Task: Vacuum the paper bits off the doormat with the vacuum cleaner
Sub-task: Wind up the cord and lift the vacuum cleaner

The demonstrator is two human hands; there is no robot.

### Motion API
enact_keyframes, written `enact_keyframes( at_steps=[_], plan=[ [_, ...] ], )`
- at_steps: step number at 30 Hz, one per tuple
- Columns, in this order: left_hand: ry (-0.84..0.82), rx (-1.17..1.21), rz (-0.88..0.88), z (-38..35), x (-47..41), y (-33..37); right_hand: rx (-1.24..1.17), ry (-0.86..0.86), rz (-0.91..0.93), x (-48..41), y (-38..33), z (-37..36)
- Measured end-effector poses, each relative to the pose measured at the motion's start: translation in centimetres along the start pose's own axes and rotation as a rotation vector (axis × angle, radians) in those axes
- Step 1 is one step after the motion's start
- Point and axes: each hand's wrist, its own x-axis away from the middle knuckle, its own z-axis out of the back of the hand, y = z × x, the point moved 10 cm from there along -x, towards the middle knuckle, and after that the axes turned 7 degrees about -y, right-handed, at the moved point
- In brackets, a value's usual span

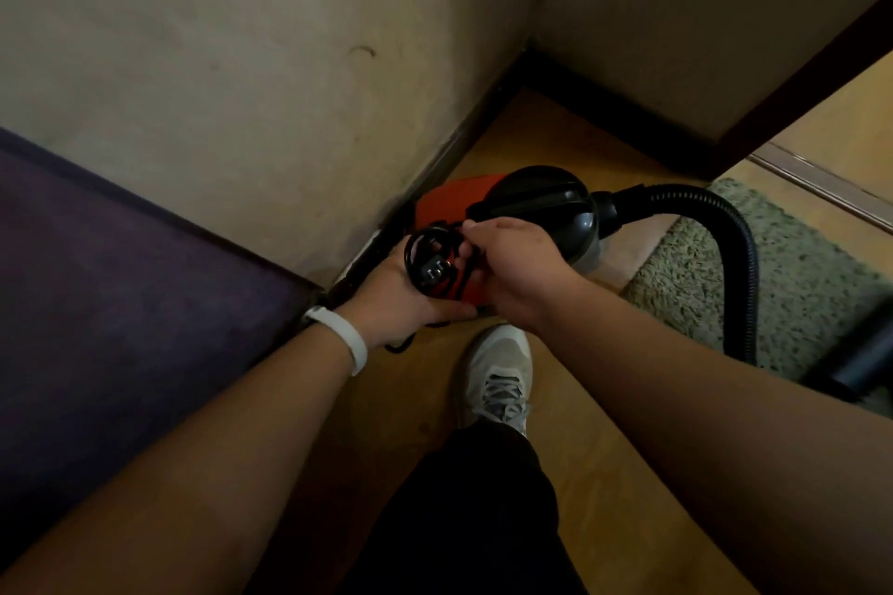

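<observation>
Head view: the left hand (401,300) holds the coiled cord (427,256) and the right hand (512,266) pinches its loop. The vacuum cleaner (531,198) lies just beyond both hands, with the doormat (797,266) further right.

Yellowish wood floor (555,145), red-and-black vacuum cleaner (531,203) at frame centre, shaggy green doormat (812,295) at right (black hose (744,246) arching over it), grey shoe (502,367) lower centre.

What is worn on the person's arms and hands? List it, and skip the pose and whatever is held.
Both forearms are bare, with no sleeves in view. The left hand and the right hand wear no gloves. A plain white band circles the left wrist; the right wrist carries nothing. Rings cannot be made out in this dim picture.
</observation>
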Motion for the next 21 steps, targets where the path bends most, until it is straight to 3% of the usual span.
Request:
enact_keyframes(
  at_steps=[4,10,16,21],
  plan=[
    [0.09,0.076,0.002,-0.9,-1.7,0.0,-0.145,-0.032,-0.081,-0.3,-0.5,0.8],
    [0.023,0.045,-0.043,-1.3,-2.7,0.8,0.044,-0.061,-0.044,-0.4,-1.8,1.6],
    [0.259,-0.222,-0.078,2.7,-3.4,4.1,0.396,0.051,0.066,1.1,-3.9,5.5],
    [0.185,-0.788,-0.295,-0.6,-5.6,11.0,0.486,0.175,0.094,2.2,-5.3,10.6]
  ],
)
